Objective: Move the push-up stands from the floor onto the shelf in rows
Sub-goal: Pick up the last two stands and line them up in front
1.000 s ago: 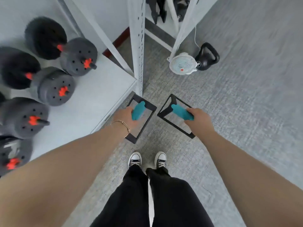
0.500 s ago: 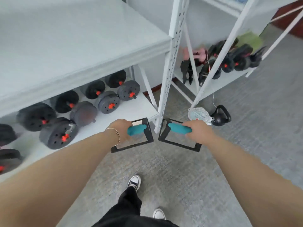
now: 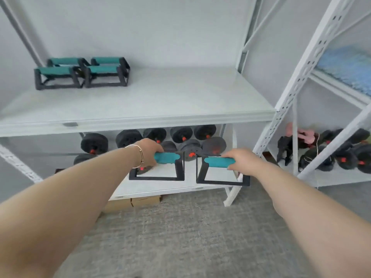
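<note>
My left hand (image 3: 149, 152) grips the teal handle of a black-framed push-up stand (image 3: 167, 158). In my right hand (image 3: 244, 160) hangs a second push-up stand (image 3: 218, 161), held by its teal handle. Both stands are in the air side by side, below the front edge of the white shelf (image 3: 180, 115) and in front of the lower level. Several more push-up stands (image 3: 82, 72) sit in two rows at the shelf's back left, handles up.
Black dumbbells with red ends (image 3: 180, 137) fill the lower level behind my hands. A white shelf post (image 3: 285, 103) stands to the right, with a second rack (image 3: 331, 153) of dark weights and a blue mat (image 3: 349, 65) beyond it. Cardboard boxes (image 3: 132, 202) lie under the rack on grey carpet.
I have straightened up from the floor and both hands have lifted their stands upward. The view has tilted up, so the shelf top and the stands on it now show.
</note>
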Demonstrator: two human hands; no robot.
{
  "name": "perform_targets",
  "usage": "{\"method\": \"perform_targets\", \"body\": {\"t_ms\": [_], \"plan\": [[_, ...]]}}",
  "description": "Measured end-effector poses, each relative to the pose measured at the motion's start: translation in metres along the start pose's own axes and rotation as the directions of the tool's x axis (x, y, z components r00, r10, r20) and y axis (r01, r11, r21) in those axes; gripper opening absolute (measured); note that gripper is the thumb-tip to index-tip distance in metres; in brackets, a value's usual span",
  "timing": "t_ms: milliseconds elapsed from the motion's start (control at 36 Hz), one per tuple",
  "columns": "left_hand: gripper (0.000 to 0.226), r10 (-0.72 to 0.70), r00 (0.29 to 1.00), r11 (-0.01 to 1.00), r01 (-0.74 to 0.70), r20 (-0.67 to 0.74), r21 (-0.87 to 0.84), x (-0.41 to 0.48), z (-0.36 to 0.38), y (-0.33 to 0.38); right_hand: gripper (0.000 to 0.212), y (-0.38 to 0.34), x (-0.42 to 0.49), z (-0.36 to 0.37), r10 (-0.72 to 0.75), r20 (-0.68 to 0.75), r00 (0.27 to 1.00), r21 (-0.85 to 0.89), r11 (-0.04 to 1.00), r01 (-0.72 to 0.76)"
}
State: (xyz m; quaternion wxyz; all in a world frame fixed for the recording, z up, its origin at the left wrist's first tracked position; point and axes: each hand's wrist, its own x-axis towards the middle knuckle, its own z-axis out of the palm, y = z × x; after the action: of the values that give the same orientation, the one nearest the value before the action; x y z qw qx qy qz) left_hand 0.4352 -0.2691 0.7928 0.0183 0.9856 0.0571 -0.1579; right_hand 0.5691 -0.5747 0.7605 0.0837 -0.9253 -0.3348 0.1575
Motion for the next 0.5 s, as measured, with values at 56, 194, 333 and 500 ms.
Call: {"method": "perform_targets", "body": {"t_ms": [56, 194, 333, 500], "plan": [[0.037, -0.025, 1.0, 1.0, 0.025, -0.016, -0.013, -0.014, -0.01, -0.024, 0.049, -0.026, 0.011, -0.013, -0.039, -0.007, 0.999, -0.001, 0.999, 0.039], [0.045, -0.081, 0.995, 0.996, 0.079, -0.056, -0.035, -0.044, -0.033, -0.091, 0.047, -0.096, 0.041, -0.04, -0.101, -0.029, 0.994, -0.002, 0.995, 0.101], [0.044, -0.078, 0.993, 0.995, 0.072, -0.091, -0.073, -0.076, -0.049, -0.166, 0.047, -0.17, 0.075, -0.06, -0.121, -0.004, 0.993, -0.011, 0.993, 0.121], [0.046, -0.098, 0.986, 0.977, 0.07, -0.132, -0.201, -0.111, -0.063, -0.262, 0.047, -0.257, 0.113, -0.08, -0.164, -0.02, 0.986, 0.013, 0.986, 0.164]]}}
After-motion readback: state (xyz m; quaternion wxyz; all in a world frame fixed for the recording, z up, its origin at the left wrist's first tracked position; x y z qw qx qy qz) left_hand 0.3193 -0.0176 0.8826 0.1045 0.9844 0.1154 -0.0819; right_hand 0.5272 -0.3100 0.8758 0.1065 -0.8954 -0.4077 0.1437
